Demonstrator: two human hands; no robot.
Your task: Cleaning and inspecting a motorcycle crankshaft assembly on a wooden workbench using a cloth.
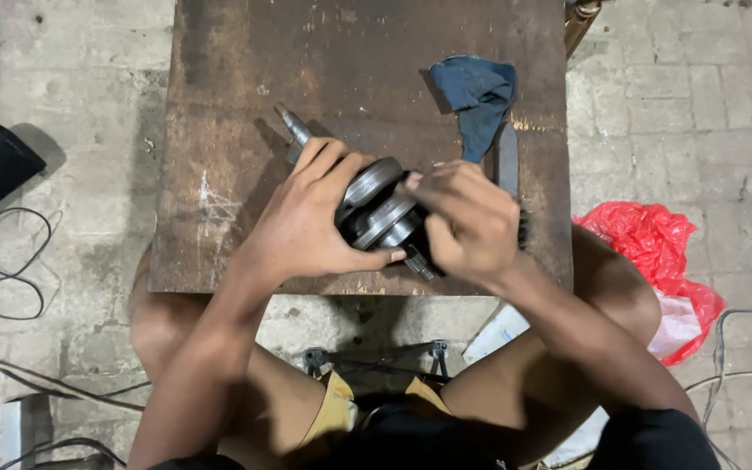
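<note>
Looking down at a rusty brown metal table [219, 130] out on a paved floor, with a crankshaft [374, 209] held near the table's near edge, a bit right of centre. Left hand [306, 222] wrapped around the left web of it, fingers curled over the top and thumb tucked underneath, so gripping it firmly. Right hand [467, 222] closed over the right end, fingers bunched tight around something there, though can't tell whether that's only the shaft stub or also a small tool or part. Shaft lying tilted, with the long tapered end poking out to the far left past the knuckles and the short end hidden under the right hand.

As for progress: seems mid-job, still being worked on or checked over, nothing laid out as finished, no loose parts visible beside it.

Crankshaft itself looks like bare grey steel, two round webs side by side with a gap between, a bit greasy and dull rather than shiny.

Also around: a dark blue rag [480, 91] at the far right of the table, a flat dark bar [507, 161] just beside it, and a red plastic bag [654, 252] on the floor to the right
</note>
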